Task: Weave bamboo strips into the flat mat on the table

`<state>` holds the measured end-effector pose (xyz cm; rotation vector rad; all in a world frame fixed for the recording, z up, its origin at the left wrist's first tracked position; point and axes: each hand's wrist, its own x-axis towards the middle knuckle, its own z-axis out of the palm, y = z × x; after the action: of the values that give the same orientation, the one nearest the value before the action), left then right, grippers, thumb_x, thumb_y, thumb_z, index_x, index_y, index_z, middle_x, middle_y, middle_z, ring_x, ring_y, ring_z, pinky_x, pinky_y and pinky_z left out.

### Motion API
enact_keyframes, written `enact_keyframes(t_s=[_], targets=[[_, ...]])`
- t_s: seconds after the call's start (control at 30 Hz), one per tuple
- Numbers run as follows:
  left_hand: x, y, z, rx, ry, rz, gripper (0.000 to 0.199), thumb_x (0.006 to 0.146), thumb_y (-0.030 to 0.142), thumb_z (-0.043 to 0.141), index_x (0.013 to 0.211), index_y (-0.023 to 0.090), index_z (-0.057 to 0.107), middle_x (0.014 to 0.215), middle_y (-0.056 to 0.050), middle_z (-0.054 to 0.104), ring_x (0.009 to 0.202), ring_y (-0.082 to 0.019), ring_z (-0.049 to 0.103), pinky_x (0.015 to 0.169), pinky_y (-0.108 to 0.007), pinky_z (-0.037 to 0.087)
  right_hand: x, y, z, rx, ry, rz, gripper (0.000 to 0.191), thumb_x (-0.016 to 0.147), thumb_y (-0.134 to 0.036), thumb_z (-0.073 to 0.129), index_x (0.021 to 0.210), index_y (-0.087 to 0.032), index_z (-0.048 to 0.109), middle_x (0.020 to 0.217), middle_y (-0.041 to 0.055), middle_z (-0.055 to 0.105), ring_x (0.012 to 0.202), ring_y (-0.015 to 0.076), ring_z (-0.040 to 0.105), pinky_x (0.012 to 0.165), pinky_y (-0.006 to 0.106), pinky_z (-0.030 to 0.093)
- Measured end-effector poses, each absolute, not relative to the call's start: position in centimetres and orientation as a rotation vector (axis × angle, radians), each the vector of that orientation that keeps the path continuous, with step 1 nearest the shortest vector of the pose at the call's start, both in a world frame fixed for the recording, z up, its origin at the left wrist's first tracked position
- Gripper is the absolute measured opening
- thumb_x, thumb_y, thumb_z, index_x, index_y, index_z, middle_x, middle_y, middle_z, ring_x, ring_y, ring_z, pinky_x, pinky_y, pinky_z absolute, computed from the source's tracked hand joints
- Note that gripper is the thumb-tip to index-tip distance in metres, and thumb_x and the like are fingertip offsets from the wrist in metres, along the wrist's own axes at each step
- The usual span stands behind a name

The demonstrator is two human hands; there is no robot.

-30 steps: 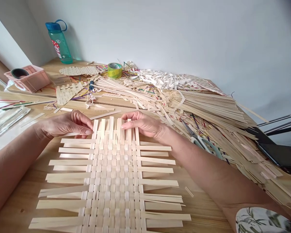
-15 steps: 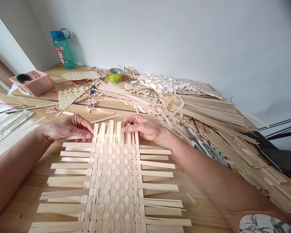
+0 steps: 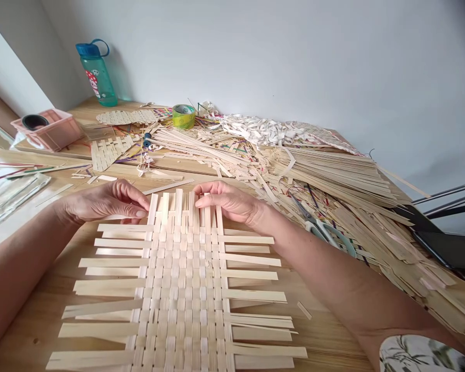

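Note:
A woven mat of pale flat strips lies on the wooden table, its loose strip ends spreading left, right and at the far edge. At the mat's far left corner, my left hand pinches the end of a thin crosswise strip between thumb and fingers. My right hand is at the far edge, thumb and fingers closed on the upright strip ends just right of the middle. The crosswise strip runs behind some of these ends; its right part is hidden by my right hand.
Scissors lie right of my right hand, near a phone. Behind are a bundle of strips, scraps, a tape roll, a teal bottle and a pink basket.
The view has shifted slightly. My right fingers have moved a little on the strip ends, with the forefinger now bent more behind them. My left hand keeps its pinch.

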<state>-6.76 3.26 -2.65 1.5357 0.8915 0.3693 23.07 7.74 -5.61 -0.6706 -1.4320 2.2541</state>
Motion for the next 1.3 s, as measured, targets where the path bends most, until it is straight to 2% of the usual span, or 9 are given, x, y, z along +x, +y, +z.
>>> enact_keyframes(t_s=[0.17, 0.3, 0.43, 0.7, 0.87, 1.0, 1.13, 1.3], targets=[[-6.85, 3.26, -2.64, 1.516, 0.894, 0.355, 0.023, 0.084, 0.032, 0.075, 0.097, 0.013, 0.08, 0.061, -0.001, 0.065, 0.053, -0.008, 0.053, 0.048, -0.014, 0.046, 23.0, 7.81, -5.74, -0.643, -1.491, 2.17, 0.016, 0.07, -0.02, 0.077, 0.084, -0.019, 0.07, 0.078, -0.0056, 0.069, 0.068, 0.0079, 0.061, 0.068, 0.021, 0.047], [-7.04, 3.24, -2.87, 1.489, 0.895, 0.37, 0.021, 0.084, 0.029, 0.075, 0.098, 0.013, 0.08, 0.064, -0.002, 0.066, 0.056, -0.008, 0.055, 0.05, -0.015, 0.048, 22.81, 7.75, -5.84, -0.644, -1.529, 2.082, 0.006, 0.076, -0.024, 0.074, 0.08, -0.02, 0.071, 0.076, -0.0056, 0.066, 0.07, 0.0076, 0.057, 0.071, 0.021, 0.045], [-7.19, 3.3, -3.1, 1.486, 0.891, 0.357, 0.02, 0.085, 0.027, 0.074, 0.099, 0.013, 0.08, 0.065, -0.003, 0.067, 0.058, -0.009, 0.056, 0.051, -0.015, 0.048, 22.71, 7.69, -5.87, -0.646, -1.509, 2.084, 0.007, 0.079, -0.027, 0.072, 0.079, -0.02, 0.072, 0.081, -0.0031, 0.068, 0.074, 0.0093, 0.059, 0.074, 0.023, 0.045], [-7.03, 3.31, -3.03, 1.511, 0.9, 0.375, 0.02, 0.085, 0.028, 0.075, 0.097, 0.013, 0.079, 0.063, -0.001, 0.066, 0.055, -0.008, 0.054, 0.05, -0.016, 0.047, 23.16, 7.72, -5.33, -0.596, -1.628, 2.162, 0.018, 0.074, -0.025, 0.078, 0.085, -0.017, 0.067, 0.08, -0.0027, 0.066, 0.069, 0.0087, 0.059, 0.068, 0.022, 0.047], [-7.06, 3.39, -3.0, 1.535, 0.947, 0.337, 0.024, 0.085, 0.03, 0.075, 0.098, 0.012, 0.079, 0.064, -0.002, 0.067, 0.055, -0.009, 0.055, 0.05, -0.016, 0.047, 23.0, 7.75, -5.37, -0.619, -1.659, 2.102, 0.013, 0.071, -0.02, 0.074, 0.08, -0.016, 0.066, 0.074, -0.0035, 0.064, 0.066, 0.0077, 0.057, 0.067, 0.021, 0.045], [-7.2, 3.42, -3.07, 1.543, 0.946, 0.343, 0.025, 0.084, 0.032, 0.076, 0.098, 0.012, 0.079, 0.063, -0.002, 0.066, 0.055, -0.009, 0.056, 0.05, -0.017, 0.047, 22.93, 7.68, -5.44, -0.619, -1.64, 2.088, 0.012, 0.073, -0.023, 0.074, 0.08, -0.017, 0.066, 0.076, -0.0033, 0.065, 0.068, 0.008, 0.057, 0.068, 0.021, 0.045], [-7.3, 3.43, -3.06, 1.546, 0.953, 0.34, 0.026, 0.084, 0.033, 0.076, 0.099, 0.012, 0.079, 0.065, -0.003, 0.068, 0.055, -0.01, 0.056, 0.05, -0.017, 0.048, 23.09, 7.6, -5.22, -0.618, -1.664, 2.108, 0.016, 0.074, -0.027, 0.076, 0.081, -0.017, 0.066, 0.074, -0.0038, 0.064, 0.063, 0.0068, 0.056, 0.062, 0.02, 0.044], [-7.24, 3.53, -3.01, 1.571, 0.959, 0.327, 0.025, 0.085, 0.032, 0.075, 0.1, 0.011, 0.079, 0.066, -0.004, 0.069, 0.055, -0.009, 0.057, 0.049, -0.016, 0.048, 23.22, 7.78, -5.31, -0.619, -1.655, 2.136, 0.02, 0.072, -0.026, 0.078, 0.083, -0.016, 0.066, 0.076, -0.0029, 0.066, 0.062, 0.0075, 0.061, 0.062, 0.02, 0.049]])
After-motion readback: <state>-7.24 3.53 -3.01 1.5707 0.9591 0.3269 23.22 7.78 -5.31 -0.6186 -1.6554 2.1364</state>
